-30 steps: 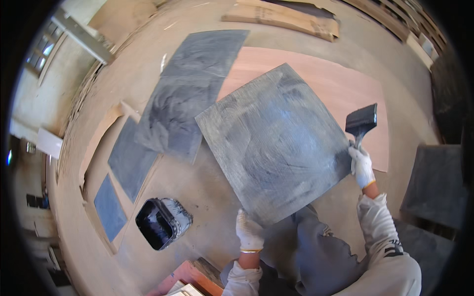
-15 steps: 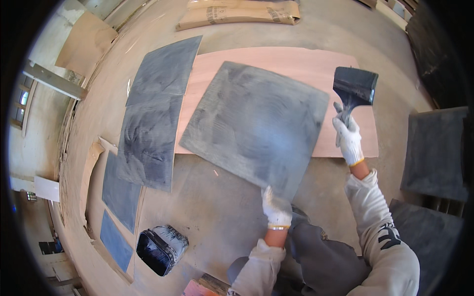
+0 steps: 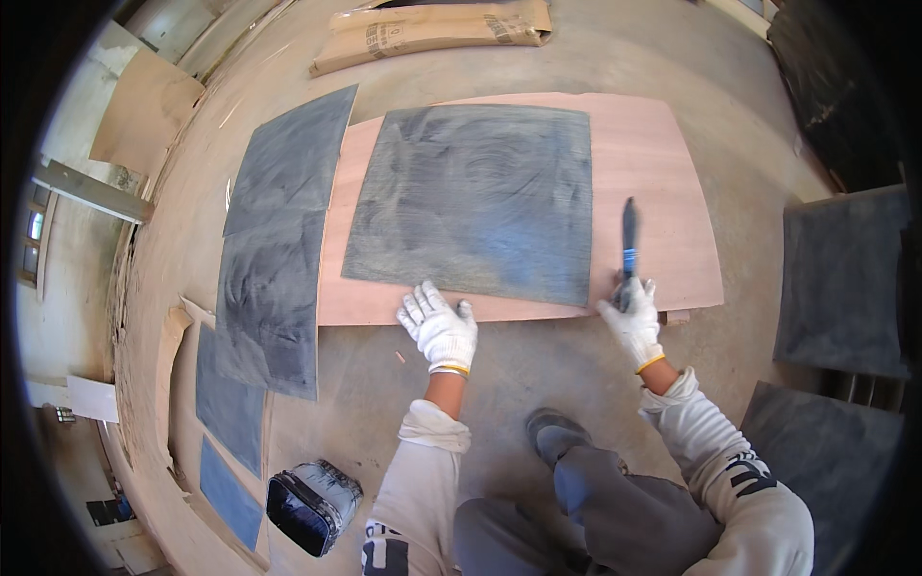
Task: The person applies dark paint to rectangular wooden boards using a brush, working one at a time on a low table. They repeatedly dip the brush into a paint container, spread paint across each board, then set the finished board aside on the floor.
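A dark grey, streaked square panel (image 3: 471, 197) lies on a larger pinkish board (image 3: 653, 192) on the floor. By the panel's near edge, my left hand (image 3: 439, 331) in a white glove is open with its fingers spread; I cannot tell whether the fingertips touch the panel. My right hand (image 3: 635, 322), gloved too, is closed around the handle of a wide paintbrush (image 3: 629, 235). The brush points away from me, turned edge-on, over the pinkish board just right of the panel. A black-smeared bucket (image 3: 327, 494) with dark liquid stands at the lower left.
Two dark panels (image 3: 274, 278) overlap the pinkish board's left side. Bluish-grey pieces (image 3: 230, 398) lie nearer on the left. A long brown cardboard package (image 3: 432, 36) rests at the far side. More dark panels (image 3: 840, 283) are at the right. My shoe (image 3: 557, 432) is close to the board.
The square panel has turned and come down flat on the pinkish board. My left hand has let go of its edge and spread. The brush has swung from broad-side to edge-on.
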Tool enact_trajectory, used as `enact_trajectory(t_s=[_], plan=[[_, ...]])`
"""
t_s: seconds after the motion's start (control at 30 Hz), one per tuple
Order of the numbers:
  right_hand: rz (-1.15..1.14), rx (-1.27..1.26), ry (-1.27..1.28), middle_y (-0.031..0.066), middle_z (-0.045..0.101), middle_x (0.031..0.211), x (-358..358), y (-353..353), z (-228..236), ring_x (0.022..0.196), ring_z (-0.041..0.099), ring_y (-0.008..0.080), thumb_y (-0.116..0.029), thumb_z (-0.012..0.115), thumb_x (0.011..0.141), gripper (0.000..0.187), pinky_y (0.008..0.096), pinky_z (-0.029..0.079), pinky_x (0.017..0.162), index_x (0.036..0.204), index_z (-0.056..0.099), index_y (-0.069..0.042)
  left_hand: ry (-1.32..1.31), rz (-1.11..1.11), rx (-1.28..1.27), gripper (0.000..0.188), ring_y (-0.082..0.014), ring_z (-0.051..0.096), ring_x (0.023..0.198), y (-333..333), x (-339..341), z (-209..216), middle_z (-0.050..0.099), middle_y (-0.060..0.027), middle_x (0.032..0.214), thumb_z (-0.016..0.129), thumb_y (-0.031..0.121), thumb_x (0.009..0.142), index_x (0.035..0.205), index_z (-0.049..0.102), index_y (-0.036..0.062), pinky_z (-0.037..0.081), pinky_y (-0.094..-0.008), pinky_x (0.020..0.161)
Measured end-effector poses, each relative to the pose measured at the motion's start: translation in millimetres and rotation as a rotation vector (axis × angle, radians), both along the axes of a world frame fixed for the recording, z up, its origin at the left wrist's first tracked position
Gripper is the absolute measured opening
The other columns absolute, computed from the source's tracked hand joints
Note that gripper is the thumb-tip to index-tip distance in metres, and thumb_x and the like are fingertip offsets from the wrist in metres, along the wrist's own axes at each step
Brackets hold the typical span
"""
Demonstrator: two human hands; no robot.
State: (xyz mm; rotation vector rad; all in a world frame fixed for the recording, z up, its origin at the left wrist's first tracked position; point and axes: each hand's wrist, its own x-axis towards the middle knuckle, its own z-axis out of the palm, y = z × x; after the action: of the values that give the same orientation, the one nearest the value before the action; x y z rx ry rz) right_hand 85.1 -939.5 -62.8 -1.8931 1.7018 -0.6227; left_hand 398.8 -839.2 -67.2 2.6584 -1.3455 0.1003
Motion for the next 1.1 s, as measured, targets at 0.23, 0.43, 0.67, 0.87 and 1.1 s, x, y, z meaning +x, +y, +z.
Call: enact_trajectory(t_s=[0.23,0.43,0.67,0.87,1.1], plan=[[0.156,0.017,0.17,0.0264,0.047,0.157,47,-6,8,0.151,0.032,0.0491,-0.035,0.088,0.077,0.087,0.0523,0.022,0.129,0.146,0.051,0.003,0.011,0.082,-0.016,0.094,-0.0441,0.039,0.149,-21,-7,-3,0.049,-0.0257,0.157,0.073,0.057,0.089,0.152,0.042,-0.0052,0.019,-0.0596,0.126],[0.277,-0.046,0.24,0.0245,0.048,0.156,72,-41,18,0.153,0.033,0.0419,-0.036,0.085,0.081,0.079,0.0509,0.018,0.13,0.141,0.054,0.007,0.025,0.168,0.003,0.104,-0.0424,0.035,0.152,-43,15,-3,0.047,-0.0272,0.157,0.071,0.065,0.087,0.155,0.038,-0.0062,0.016,-0.058,0.127],[0.303,-0.082,0.276,0.0227,0.048,0.156,103,-91,21,0.152,0.033,0.0428,-0.038,0.082,0.084,0.078,0.0486,0.018,0.13,0.144,0.053,0.004,0.06,0.134,-0.023,0.109,-0.0424,0.031,0.154,-81,50,-8,0.041,-0.0274,0.161,0.069,0.069,0.087,0.158,0.034,-0.0054,0.017,-0.0549,0.128],[0.263,0.028,0.317,0.0217,0.042,0.163,130,-132,22,0.155,0.029,0.0458,-0.037,0.084,0.083,0.091,0.045,0.032,0.126,0.157,0.043,-0.003,0.068,0.039,-0.012,0.107,-0.042,0.03,0.154,-99,86,-13,0.035,-0.0263,0.166,0.067,0.068,0.089,0.16,0.031,-0.0032,0.02,-0.0537,0.127],[0.235,-0.039,0.302,0.0215,0.046,0.16,146,-155,16,0.153,0.032,0.0459,-0.038,0.082,0.086,0.079,0.0457,0.032,0.126,0.149,0.052,-0.002,0.1,-0.031,0.151,0.107,-0.0393,0.033,0.153,-111,106,8,0.033,-0.0221,0.169,0.062,0.071,0.091,0.163,0.03,-0.0008,0.024,-0.0507,0.125]])
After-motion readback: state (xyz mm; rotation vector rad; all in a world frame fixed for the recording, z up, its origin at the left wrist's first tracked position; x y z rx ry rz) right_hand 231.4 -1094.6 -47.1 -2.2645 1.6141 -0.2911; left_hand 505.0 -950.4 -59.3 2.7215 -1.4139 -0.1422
